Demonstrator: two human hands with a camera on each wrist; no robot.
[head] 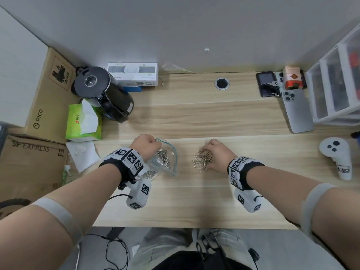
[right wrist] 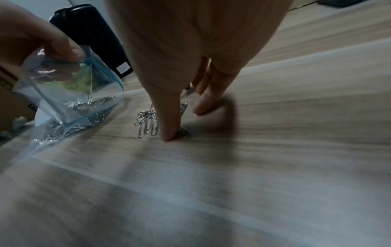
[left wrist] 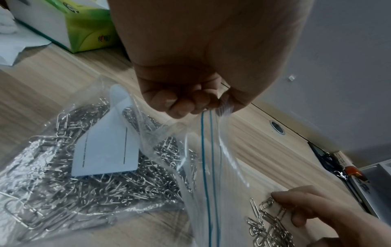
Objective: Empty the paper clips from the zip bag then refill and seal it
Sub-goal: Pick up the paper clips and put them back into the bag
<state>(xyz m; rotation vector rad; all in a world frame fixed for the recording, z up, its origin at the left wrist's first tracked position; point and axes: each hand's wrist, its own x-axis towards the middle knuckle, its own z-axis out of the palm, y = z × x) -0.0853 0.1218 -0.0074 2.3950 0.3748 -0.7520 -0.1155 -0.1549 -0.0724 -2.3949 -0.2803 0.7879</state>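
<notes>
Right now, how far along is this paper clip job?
Refilling is well along: most clips already lie inside the zip bag. The left hand pinches its mouth open; the right hand gathers the loose paper clips on the desk. Sealing remains.

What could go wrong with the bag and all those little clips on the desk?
The left hand pinches the zip bag by only one corner of its open mouth, so the bag might sag and spill the clips inside. The right hand fingers press on a loose pile of paper clips; a few could easily slip away across the smooth desk and get missed.
</notes>
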